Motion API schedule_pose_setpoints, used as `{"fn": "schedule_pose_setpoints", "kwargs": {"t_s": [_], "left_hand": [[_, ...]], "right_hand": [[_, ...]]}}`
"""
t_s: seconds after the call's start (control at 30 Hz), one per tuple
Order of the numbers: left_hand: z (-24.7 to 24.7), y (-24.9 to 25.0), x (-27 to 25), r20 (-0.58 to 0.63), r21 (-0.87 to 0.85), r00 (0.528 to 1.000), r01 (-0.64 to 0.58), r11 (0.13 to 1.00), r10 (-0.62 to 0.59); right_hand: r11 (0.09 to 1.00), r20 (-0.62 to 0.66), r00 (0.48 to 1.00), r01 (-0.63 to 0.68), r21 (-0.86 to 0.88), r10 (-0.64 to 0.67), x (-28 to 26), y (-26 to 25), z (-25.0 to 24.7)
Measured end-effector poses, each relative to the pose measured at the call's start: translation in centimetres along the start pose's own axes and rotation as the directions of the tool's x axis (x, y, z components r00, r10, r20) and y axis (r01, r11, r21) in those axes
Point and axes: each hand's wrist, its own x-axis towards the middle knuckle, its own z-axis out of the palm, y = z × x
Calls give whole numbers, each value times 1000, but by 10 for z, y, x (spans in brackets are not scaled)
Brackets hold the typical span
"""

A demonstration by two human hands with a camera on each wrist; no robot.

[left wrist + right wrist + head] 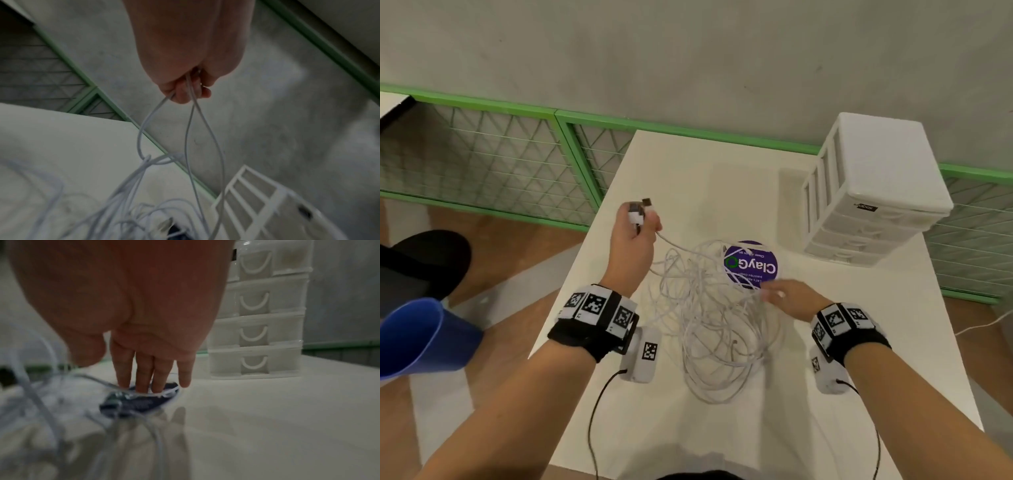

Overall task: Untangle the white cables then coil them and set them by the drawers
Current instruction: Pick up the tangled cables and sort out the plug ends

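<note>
A tangle of white cables (709, 308) lies in the middle of the white table (859, 342). My left hand (635, 224) is raised above the table's left side and grips the plug ends (642, 209) of the cables; several strands (189, 129) hang from its fist down into the tangle. My right hand (780, 296) reaches over the tangle's right edge with straight fingers (144, 371) pressing strands down onto a purple round sticker (751, 265). The white drawer unit (869, 192) stands at the back right; its drawers (255, 331) are to the right of my fingers.
A green-framed wire fence (517, 150) runs behind the table along a grey wall. A blue bin (424, 337) and a black chair (424, 263) stand on the floor to the left. Black sensor leads (594, 411) trail from both wrists.
</note>
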Motion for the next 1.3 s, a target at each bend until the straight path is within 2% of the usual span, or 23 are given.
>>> {"fn": "schedule_pose_setpoints", "kwargs": {"t_s": [0.07, 0.1, 0.17, 0.27, 0.33, 0.4, 0.53, 0.63, 0.77, 0.87, 0.93, 1.07, 1.17, 1.3], "left_hand": [[4, -9, -4, 117, 83, 993, 12, 996, -22], [7, -12, -7, 147, 99, 988, 34, 994, -48], [11, -16, -11, 167, 115, 981, 78, 990, -97], [9, -14, -7, 145, 166, 983, 87, 982, -111], [4, -10, -2, 117, 150, 988, 85, 985, -103], [-1, -7, 3, 108, 119, 990, 76, 990, -89], [-2, -6, 5, 149, 97, 985, 70, 993, -84], [4, -4, 4, 164, 45, 979, 114, 992, -120], [12, -1, 6, 202, -14, 972, 123, 992, -118], [20, 4, 9, 297, -25, 946, 143, 989, -129], [24, 4, 11, 332, -15, 932, 158, 987, -144], [38, 17, 11, 365, -4, 923, 133, 991, -122], [48, 28, 11, 363, -8, 929, 88, 996, -79], [57, 43, 11, 296, -31, 955, -8, 999, 17]], "right_hand": [[981, -166, 985, 68, 184, -37, 8, -22, -15], [968, -254, 966, 114, 222, -55, 16, -33, -23], [970, -318, 943, 164, 178, -101, 37, -53, -34], [991, -183, 974, 134, -20, -135, 69, -71, -37], [980, -66, 993, 85, -180, -99, 88, -75, -35], [958, -5, 998, 61, -280, -65, 104, -75, -31], [933, 45, 990, 141, -331, -133, 120, -78, -13], [942, -15, 995, 92, -323, -102, 123, -75, -3], [980, -95, 994, 37, -193, -57, 116, -64, -9], [995, -272, 960, 82, 47, -67, 99, -60, -25], [970, -364, 929, 148, 191, -70, 90, -66, -37], [826, -484, 873, 319, 465, -64, 55, -83, -66], [728, -565, 816, 462, 507, -123, 26, -104, -83], [570, -679, 712, 638, 518, -180, -14, -136, -101]]}}
